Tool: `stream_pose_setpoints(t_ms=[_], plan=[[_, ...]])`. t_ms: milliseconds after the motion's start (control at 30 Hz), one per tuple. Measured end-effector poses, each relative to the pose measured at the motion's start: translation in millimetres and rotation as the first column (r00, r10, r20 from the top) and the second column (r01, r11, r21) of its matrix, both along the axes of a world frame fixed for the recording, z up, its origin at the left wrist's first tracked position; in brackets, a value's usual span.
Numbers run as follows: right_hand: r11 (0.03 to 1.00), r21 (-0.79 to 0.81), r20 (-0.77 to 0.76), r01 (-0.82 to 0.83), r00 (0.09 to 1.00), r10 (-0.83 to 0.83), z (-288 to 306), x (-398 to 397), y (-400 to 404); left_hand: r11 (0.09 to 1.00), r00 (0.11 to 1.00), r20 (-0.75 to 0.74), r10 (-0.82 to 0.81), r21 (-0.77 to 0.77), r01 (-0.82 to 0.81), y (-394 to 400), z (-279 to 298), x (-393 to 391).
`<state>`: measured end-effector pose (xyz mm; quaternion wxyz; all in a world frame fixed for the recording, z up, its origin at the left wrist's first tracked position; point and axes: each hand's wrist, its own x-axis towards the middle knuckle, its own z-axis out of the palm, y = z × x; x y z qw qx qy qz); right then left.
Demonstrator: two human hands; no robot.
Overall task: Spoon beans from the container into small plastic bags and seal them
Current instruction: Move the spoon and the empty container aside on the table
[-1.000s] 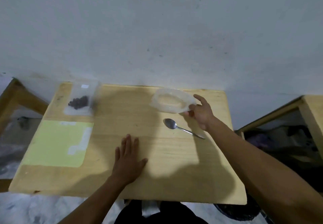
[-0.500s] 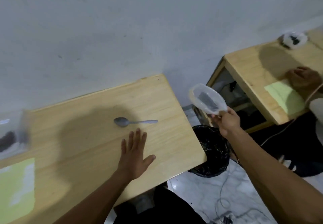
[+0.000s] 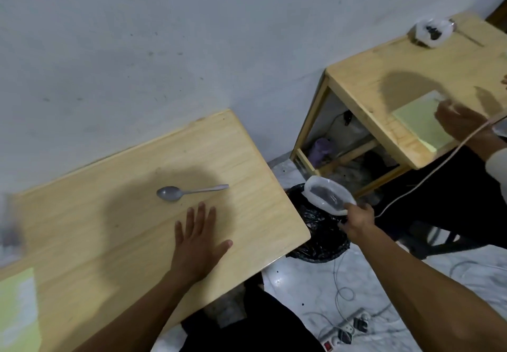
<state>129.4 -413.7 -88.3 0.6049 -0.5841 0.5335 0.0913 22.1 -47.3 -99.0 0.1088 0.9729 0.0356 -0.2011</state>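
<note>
My right hand grips a clear plastic container by its rim, off the table's right edge and over a black-lined bin. The container is tilted and looks see-through, with the dark bin liner showing behind it. My left hand lies flat, fingers spread, on the wooden table. A metal spoon lies on the table just beyond my left hand. A blurred bag with dark beans sits at the table's far left edge.
A second wooden table stands at the right, with another person's hand on a green sheet and a clear container at its back. Cables and a power strip lie on the floor. A green sheet covers my table's left corner.
My right hand lifted the container from the table and carried it right, off the edge and over the bin. The view swung right. My left hand stayed flat on the table.
</note>
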Motion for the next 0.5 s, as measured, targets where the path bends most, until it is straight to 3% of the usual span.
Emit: stream_pose_setpoints(t_ms=[100,267,367,500], plan=[[0.996,-0.039,-0.099,-0.084,0.992,0.080,-11,2,9,1.000,1.000,-0.023,-0.004,0.000,0.004,0,3,1],[0.874,-0.331,0.024,-0.356,0.923,0.385,7,25,56,0.998,0.998,-0.028,0.052,-0.035,-0.053,11,4,-7],[0.736,-0.487,0.132,-0.469,0.794,0.593,31,47,99,0.988,0.990,-0.032,0.134,-0.074,-0.136,27,3,-18],[0.512,-0.592,0.181,-0.622,0.516,0.837,48,63,164,0.946,0.949,-0.024,0.313,-0.078,-0.314,55,5,-34]])
